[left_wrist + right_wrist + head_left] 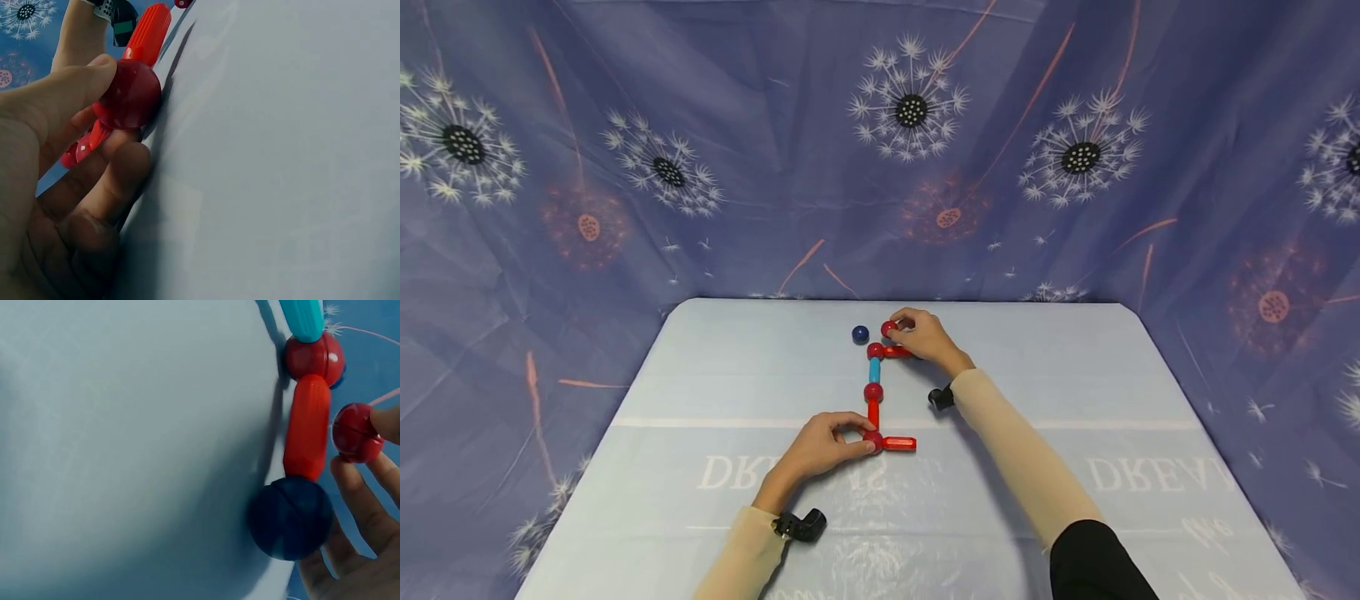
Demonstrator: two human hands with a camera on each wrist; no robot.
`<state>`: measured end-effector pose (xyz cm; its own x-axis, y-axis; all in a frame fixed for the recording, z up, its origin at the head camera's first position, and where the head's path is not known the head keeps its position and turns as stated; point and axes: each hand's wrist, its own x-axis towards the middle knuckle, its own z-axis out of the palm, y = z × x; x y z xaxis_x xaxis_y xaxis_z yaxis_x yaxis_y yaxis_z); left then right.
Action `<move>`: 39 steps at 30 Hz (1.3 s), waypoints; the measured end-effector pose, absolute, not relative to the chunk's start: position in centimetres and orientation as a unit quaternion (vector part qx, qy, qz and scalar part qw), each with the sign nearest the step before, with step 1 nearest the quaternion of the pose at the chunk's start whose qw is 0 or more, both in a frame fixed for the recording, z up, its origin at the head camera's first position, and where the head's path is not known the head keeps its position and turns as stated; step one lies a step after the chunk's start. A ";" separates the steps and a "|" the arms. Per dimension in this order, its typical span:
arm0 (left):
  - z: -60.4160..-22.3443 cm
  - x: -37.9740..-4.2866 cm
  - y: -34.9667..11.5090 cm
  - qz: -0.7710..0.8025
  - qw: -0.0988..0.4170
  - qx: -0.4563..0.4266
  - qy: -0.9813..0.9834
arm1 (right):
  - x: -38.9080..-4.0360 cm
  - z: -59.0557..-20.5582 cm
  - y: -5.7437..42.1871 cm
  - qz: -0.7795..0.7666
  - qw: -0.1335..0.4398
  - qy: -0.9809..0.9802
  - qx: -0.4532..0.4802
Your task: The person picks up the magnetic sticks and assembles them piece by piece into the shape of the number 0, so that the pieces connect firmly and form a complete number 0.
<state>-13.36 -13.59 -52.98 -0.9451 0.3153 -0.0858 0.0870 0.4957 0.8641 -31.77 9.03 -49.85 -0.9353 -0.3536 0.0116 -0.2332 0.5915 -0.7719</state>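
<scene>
My left hand [823,450] pinches a red ball [131,94] between thumb and fingers at the near corner of a chain of balls and rods. A red rod [899,444] points right from that ball, and another red rod [873,412] runs away to a middle red ball [873,392]. Beyond it come a light blue rod [875,370] and a far red ball [876,352]. From there a red rod [307,428] leads to a dark blue ball [290,517], mostly hidden in the head view. My right hand [925,335] holds a separate red ball [357,433] by its fingertips, just beside that rod.
A loose dark blue ball [861,335] lies left of the right hand, close to the chain's far end. The pale table [700,358] has faint lettering on its cover. Behind it hangs a blue-purple cloth [790,183] with dandelion prints.
</scene>
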 end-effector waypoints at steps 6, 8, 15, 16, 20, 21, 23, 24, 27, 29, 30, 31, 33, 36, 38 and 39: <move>-53.1 -13.8 -13.2 0.525 0.139 0.126 0.830 | -31.2 -49.1 9.8 -0.422 0.050 0.889 -0.173; -53.2 -14.0 -13.1 0.530 0.141 0.125 0.827 | -31.0 -48.9 10.0 -0.423 0.045 0.888 -0.175; -53.1 -14.4 -13.0 0.538 0.137 0.120 0.823 | -29.9 -48.7 10.6 -0.447 0.022 0.876 -0.180; -53.1 -14.5 -12.9 0.540 0.136 0.120 0.822 | -29.7 -48.7 10.7 -0.449 0.019 0.874 -0.183; -53.1 -14.8 -12.8 0.549 0.137 0.118 0.816 | -28.8 -48.7 10.9 -0.450 0.008 0.873 -0.188; -53.2 -14.8 -12.7 0.550 0.136 0.116 0.816 | -28.6 -48.8 11.0 -0.447 0.007 0.874 -0.187; -53.3 -14.9 -12.7 0.551 0.135 0.114 0.816 | -28.2 -48.8 11.1 -0.447 0.007 0.874 -0.188; -53.3 -14.9 -12.7 0.551 0.134 0.112 0.816 | -27.9 -48.7 11.1 -0.447 0.007 0.874 -0.189; -53.5 -15.0 -12.6 0.554 0.132 0.108 0.815 | -27.4 -48.7 11.4 -0.457 0.004 0.867 -0.197; -53.6 -15.1 -12.5 0.556 0.132 0.106 0.814 | -27.0 -48.6 11.6 -0.466 0.002 0.862 -0.202; -53.7 -15.1 -12.5 0.557 0.132 0.105 0.813 | -26.8 -48.5 11.7 -0.471 0.000 0.859 -0.202; -53.8 -15.1 -12.5 0.558 0.132 0.105 0.813 | -26.6 -48.5 11.8 -0.477 0.000 0.855 -0.202; -53.9 -15.2 -12.5 0.560 0.134 0.104 0.811 | -26.1 -48.5 12.1 -0.483 0.002 0.853 -0.199; -54.0 -15.2 -12.5 0.562 0.137 0.100 0.810 | -25.2 -48.4 12.5 -0.484 0.008 0.853 -0.194; -54.0 -15.2 -12.5 0.563 0.137 0.097 0.809 | -24.6 -48.4 12.7 -0.476 0.013 0.858 -0.191; -54.0 -15.2 -12.5 0.563 0.137 0.096 0.809 | -24.3 -48.4 12.9 -0.474 0.015 0.860 -0.191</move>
<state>-15.21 -12.48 -54.01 -0.9440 0.3101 -0.1128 0.0021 0.3474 0.9377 -24.33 12.87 -48.36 -0.9263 -0.3428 0.1562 -0.3152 0.4783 -0.8197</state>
